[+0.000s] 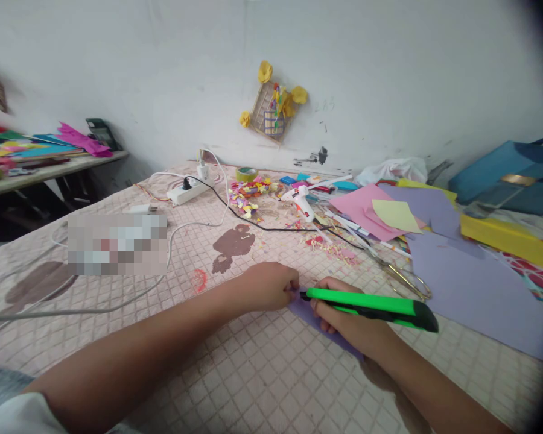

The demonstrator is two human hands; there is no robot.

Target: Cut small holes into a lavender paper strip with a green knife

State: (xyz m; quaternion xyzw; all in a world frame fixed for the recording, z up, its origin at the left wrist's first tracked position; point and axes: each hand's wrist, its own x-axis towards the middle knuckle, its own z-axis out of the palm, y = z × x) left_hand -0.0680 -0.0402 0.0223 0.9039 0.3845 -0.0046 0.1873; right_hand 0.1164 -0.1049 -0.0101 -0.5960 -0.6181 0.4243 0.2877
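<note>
My right hand [355, 328] is closed around a green and black utility knife [375, 303], whose dark tip points left toward the other hand. A narrow piece of purple paper [308, 317] lies slantwise on the table beneath both hands. My left hand [269, 286] has its fingers curled, with the fingertips pinching or pressing the far end of that paper. The knife's tip is close to those fingertips; whether the blade touches the paper I cannot tell.
Gold-handled scissors [400, 277] and large purple sheets [470, 289] lie to the right. Farther back are a white glue gun [302, 202], paper scraps [253, 196], green tape [247, 174] and a power strip [190, 190]. Cables [131, 301] cross the patterned tablecloth [235, 374].
</note>
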